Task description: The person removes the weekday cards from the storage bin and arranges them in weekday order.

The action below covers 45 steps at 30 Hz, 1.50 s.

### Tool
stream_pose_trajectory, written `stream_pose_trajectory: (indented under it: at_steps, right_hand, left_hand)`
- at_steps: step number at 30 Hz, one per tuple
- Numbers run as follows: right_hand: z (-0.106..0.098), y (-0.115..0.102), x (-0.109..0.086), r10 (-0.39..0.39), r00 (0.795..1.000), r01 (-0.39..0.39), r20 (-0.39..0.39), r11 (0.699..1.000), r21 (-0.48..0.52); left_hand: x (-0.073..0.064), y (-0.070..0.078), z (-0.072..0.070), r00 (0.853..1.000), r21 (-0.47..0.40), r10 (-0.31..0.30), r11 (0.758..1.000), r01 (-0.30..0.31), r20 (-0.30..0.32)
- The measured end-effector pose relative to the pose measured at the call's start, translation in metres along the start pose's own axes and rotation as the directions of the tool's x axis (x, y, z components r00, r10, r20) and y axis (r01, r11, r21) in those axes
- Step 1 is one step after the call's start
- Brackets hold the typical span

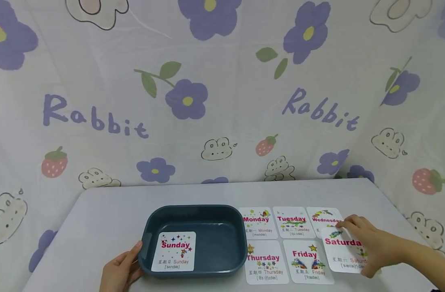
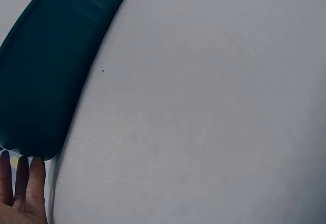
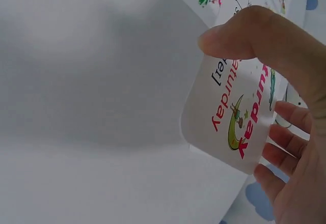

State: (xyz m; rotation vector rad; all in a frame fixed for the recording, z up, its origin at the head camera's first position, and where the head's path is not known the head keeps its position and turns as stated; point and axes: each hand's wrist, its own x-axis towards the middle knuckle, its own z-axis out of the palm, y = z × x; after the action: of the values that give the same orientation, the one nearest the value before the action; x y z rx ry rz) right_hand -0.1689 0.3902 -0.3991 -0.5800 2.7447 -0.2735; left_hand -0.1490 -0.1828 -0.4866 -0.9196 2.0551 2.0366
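In the head view my right hand (image 1: pixel 377 243) grips a white "Saturday" card (image 1: pixel 341 257) by its edges. The right wrist view shows the thumb on one edge of this card (image 3: pixel 219 117) and the fingers on the opposite edge. The card slightly overlaps the "Wednesday" card (image 1: pixel 322 213). At its left end, a dark teal basin (image 1: pixel 193 273) meets my left hand (image 1: pixel 120 267), whose straight fingers touch its side in the left wrist view. A "Sunday" card (image 1: pixel 175 255) lies inside the basin, against its left part.
Right of the basin lie the "Monday" (image 1: pixel 257 225), "Tuesday" (image 1: pixel 293 225), "Thursday" (image 1: pixel 264 267) and "Friday" (image 1: pixel 306 265) cards, in two rows. They rest on a white table (image 1: pixel 109 215). A patterned curtain (image 1: pixel 237 113) hangs behind it.
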Motion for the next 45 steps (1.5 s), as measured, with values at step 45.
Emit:
stream_pose_trajectory:
  at_steps: [45]
  right_hand:
    - [0.041,0.022,0.004,0.102,0.992,-0.106,0.076,0.993,0.050]
  left_hand:
    - [-0.002,0.000,0.001,1.000,0.004,0.018,1.000,-0.018,0.000]
